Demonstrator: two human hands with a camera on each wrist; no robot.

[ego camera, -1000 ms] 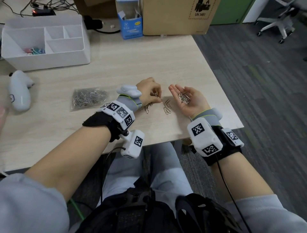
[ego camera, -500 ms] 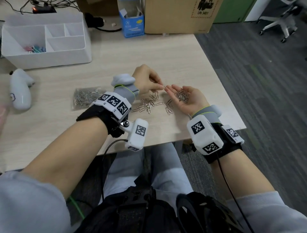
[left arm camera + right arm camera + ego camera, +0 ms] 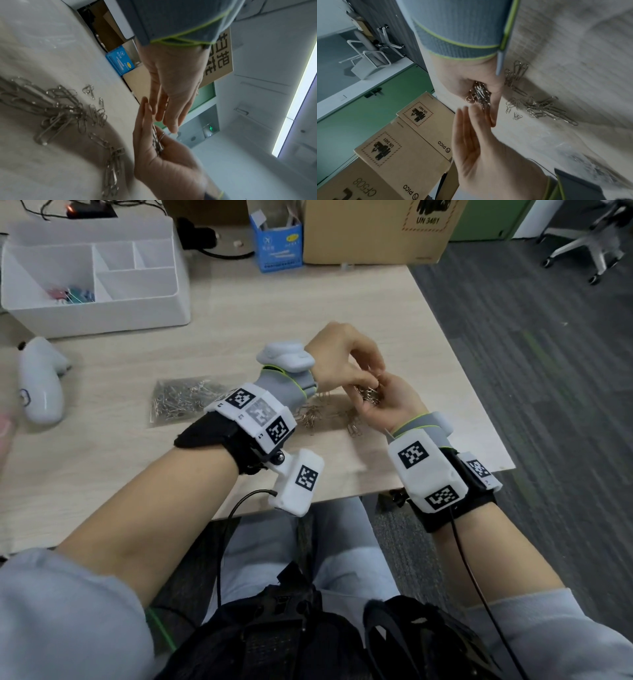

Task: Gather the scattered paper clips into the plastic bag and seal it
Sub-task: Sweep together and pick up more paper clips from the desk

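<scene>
Silver wire paper clips (image 3: pixel 368 396) are piling in our cupped right hand (image 3: pixel 390 402) at mid-frame, serving as a scoop, while our left hand (image 3: pixel 337 361) is dropping more in; the crinkly clear plastic bag (image 3: pixel 185 402) is lying left. From the left wrist, loose clips (image 3: pixel 68 112) are littering the pale wooden table (image 3: pixel 42 47). From the right wrist, our left fingers (image 3: pixel 467 129) are lying straight, released.

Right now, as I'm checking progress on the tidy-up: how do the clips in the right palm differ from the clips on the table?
The clips in the right palm form one tight bunch, cupped in the right hand; the clips on the table lie spread out flat, untouched. The left hand reaches only the palm bunch. Both are plain silver wire clips, and neither group is in the plastic bag.
</scene>
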